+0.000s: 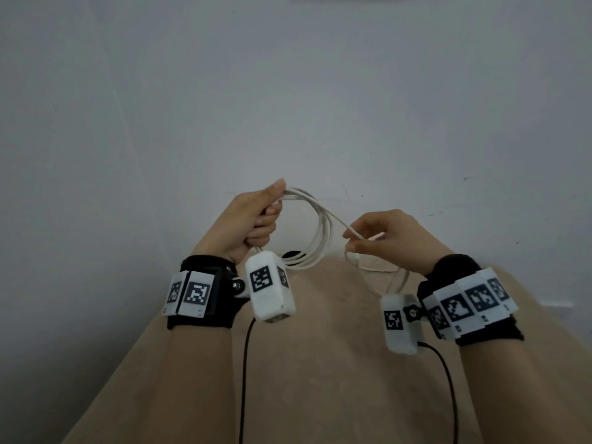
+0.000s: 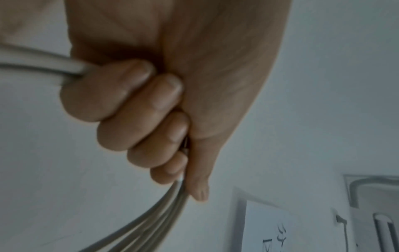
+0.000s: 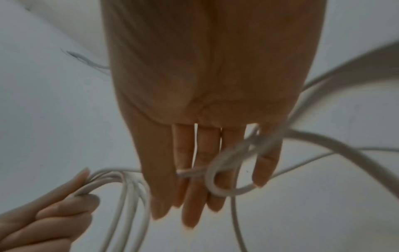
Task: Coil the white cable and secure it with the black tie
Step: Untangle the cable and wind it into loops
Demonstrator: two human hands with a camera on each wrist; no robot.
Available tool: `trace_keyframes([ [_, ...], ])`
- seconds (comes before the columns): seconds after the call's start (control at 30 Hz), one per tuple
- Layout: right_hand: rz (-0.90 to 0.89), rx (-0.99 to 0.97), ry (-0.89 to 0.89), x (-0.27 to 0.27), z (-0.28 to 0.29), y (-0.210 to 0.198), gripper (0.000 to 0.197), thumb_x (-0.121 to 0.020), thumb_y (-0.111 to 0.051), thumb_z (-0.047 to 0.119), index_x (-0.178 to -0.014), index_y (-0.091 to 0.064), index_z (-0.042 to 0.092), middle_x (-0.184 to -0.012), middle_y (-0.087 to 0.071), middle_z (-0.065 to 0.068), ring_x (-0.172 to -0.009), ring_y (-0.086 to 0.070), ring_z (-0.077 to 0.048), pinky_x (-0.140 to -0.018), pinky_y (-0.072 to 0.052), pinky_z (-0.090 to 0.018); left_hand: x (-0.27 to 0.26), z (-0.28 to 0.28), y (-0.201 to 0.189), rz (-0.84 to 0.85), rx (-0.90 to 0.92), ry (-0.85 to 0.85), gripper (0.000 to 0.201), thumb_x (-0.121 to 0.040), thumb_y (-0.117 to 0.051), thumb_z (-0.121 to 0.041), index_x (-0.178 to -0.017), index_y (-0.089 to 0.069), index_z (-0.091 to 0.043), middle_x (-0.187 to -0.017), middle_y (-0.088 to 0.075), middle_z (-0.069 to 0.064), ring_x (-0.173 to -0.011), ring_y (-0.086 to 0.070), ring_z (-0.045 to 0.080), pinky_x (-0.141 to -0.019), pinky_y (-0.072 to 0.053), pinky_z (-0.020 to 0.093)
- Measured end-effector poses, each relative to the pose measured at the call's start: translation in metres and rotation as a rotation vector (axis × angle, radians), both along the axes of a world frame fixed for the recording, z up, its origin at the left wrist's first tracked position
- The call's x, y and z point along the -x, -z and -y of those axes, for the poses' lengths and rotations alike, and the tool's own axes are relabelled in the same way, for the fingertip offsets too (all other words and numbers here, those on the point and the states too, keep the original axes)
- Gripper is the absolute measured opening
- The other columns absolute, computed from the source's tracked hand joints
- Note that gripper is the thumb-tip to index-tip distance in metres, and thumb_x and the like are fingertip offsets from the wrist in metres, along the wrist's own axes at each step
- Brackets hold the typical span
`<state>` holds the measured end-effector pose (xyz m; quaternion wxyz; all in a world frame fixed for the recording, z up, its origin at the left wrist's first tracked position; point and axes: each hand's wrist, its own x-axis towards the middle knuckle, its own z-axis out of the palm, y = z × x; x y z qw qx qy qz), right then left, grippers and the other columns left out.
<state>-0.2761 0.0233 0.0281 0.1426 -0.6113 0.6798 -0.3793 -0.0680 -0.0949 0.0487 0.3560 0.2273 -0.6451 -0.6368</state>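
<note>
The step in hand looks to be the coiling itself — the next turn of the white cable (image 1: pixel 320 232) being brought across to join those already gathered. To do it well, I judge each new loop should match the ones held, laid flat beside them and not crossed over. The free run should slide through the guiding fingers with a slight twist, so the turn does not kink or spring into a figure of eight.

The left hand (image 1: pixel 253 219) is closed in a fist around the bundle. In the left wrist view its fingers (image 2: pixel 138 102) curl tight over several strands, which leave the fist above and below. The right hand (image 1: pixel 387 238) pinches the loose run between thumb and fingertips, its other fingers only slightly bent. In the right wrist view a small loop of cable lies across those fingers (image 3: pixel 194 196), and more slack trails off to the side.

The cable is pale, thin and smooth, and plainly limp. Several round turns hang from the left fist, held in the air above the far edge of the tan tabletop (image 1: pixel 320 379), with the rest drooping below the right hand towards that edge. Both views of it are blurred, so I cannot count the turns exactly.

A small dark shape (image 1: pixel 292 254) shows just behind the hanging loops at the far edge — possibly the black tie, though I cannot tell.
</note>
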Motion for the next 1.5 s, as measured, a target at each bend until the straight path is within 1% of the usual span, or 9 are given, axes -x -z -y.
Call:
trace_keyframes([
  [0.17,-0.077,-0.012,0.095,0.014,-0.002,0.006,0.008,-0.083,-0.070,0.017,-0.084,-0.070,0.025,-0.085,-0.070,0.008,-0.080,-0.062,-0.002,-0.074,-0.045,-0.016,-0.006,0.006,0.000,-0.102,-0.044,-0.130,0.045,-0.092,-0.054,-0.046,-0.061,-0.037,-0.019,-0.046,-0.026,-0.009,-0.034,-0.017,0.003,-0.036,-0.011,0.018],
  [0.3,0.126,0.006,0.116,0.018,0.001,0.011,0.003,-0.082,-0.071,0.013,-0.082,-0.072,0.016,-0.076,-0.073,-0.004,-0.072,-0.069,-0.022,-0.074,-0.058,-0.034,-0.007,0.008,0.001,-0.142,-0.073,-0.182,0.044,-0.092,-0.056,-0.046,-0.062,-0.038,-0.019,-0.047,-0.026,-0.009,-0.034,-0.018,0.003,-0.037,-0.010,0.019],
  [0.4,0.164,0.019,0.128,0.015,0.004,0.012,0.017,-0.082,-0.072,0.027,-0.079,-0.069,0.011,-0.074,-0.067,-0.005,-0.069,-0.062,-0.016,-0.073,-0.055,-0.033,-0.005,0.007,0.001,-0.155,-0.086,-0.182,0.044,-0.093,-0.055,-0.045,-0.062,-0.038,-0.019,-0.047,-0.026,-0.008,-0.034,-0.018,0.003,-0.037,-0.010,0.018],
  [0.67,1.070,-0.023,0.052,0.015,0.002,0.010,0.034,-0.083,-0.064,0.036,-0.089,-0.067,0.003,-0.060,-0.046,0.001,-0.053,-0.045,-0.013,-0.055,-0.047,-0.027,-0.011,0.016,0.004,-0.222,-0.163,-0.285,0.045,-0.092,-0.055,-0.046,-0.062,-0.036,-0.019,-0.045,-0.026,-0.009,-0.033,-0.018,0.004,-0.034,-0.011,0.017],
  [0.93,0.570,0.056,0.092,0.003,0.013,0.022,0.032,-0.075,-0.077,0.003,-0.063,-0.048,0.011,-0.047,-0.048,0.005,-0.041,-0.043,-0.008,-0.045,-0.041,-0.018,-0.006,0.012,0.003,-0.165,-0.118,-0.259,0.045,-0.093,-0.056,-0.044,-0.061,-0.037,-0.019,-0.046,-0.026,-0.009,-0.034,-0.018,0.004,-0.036,-0.011,0.018],
  [1.07,0.558,0.102,0.131,-0.007,0.017,0.024,0.028,-0.081,-0.073,0.009,-0.066,-0.050,0.011,-0.057,-0.051,-0.002,-0.049,-0.052,-0.011,-0.057,-0.055,-0.027,-0.006,0.013,0.002,-0.221,-0.159,-0.294,0.045,-0.093,-0.056,-0.045,-0.062,-0.037,-0.019,-0.044,-0.026,-0.009,-0.034,-0.018,0.004,-0.035,-0.011,0.018],
  [1.2,1.091,-0.012,0.060,-0.006,0.015,0.022,0.023,-0.085,-0.067,0.031,-0.079,-0.059,0.010,-0.065,-0.056,-0.005,-0.061,-0.058,-0.019,-0.083,-0.055,-0.047,-0.013,0.016,0.001,-0.335,-0.247,-0.306,0.045,-0.093,-0.055,-0.045,-0.062,-0.037,-0.018,-0.043,-0.025,-0.009,-0.032,-0.018,0.004,-0.033,-0.011,0.016],
  [1.33,1.430,-0.121,-0.029,-0.001,0.009,0.018,0.047,-0.077,-0.071,0.038,-0.112,-0.057,0.009,-0.090,-0.063,-0.010,-0.074,-0.068,-0.025,-0.074,-0.059,-0.045,-0.013,0.016,0.002,-0.344,-0.257,-0.336,0.045,-0.093,-0.055,-0.045,-0.062,-0.037,-0.018,-0.043,-0.026,-0.009,-0.032,-0.018,0.004,-0.032,-0.013,0.016],
  [1.5,1.354,-0.268,-0.058,0.002,0.003,0.017,0.067,-0.072,-0.073,0.039,-0.129,-0.048,0.012,-0.124,-0.060,-0.022,-0.105,-0.064,-0.040,-0.076,-0.056,-0.052,-0.016,0.019,0.003,-0.370,-0.280,-0.398,0.046,-0.094,-0.054,-0.045,-0.061,-0.036,-0.019,-0.041,-0.025,-0.009,-0.030,-0.018,0.004,-0.030,-0.014,0.016],
])
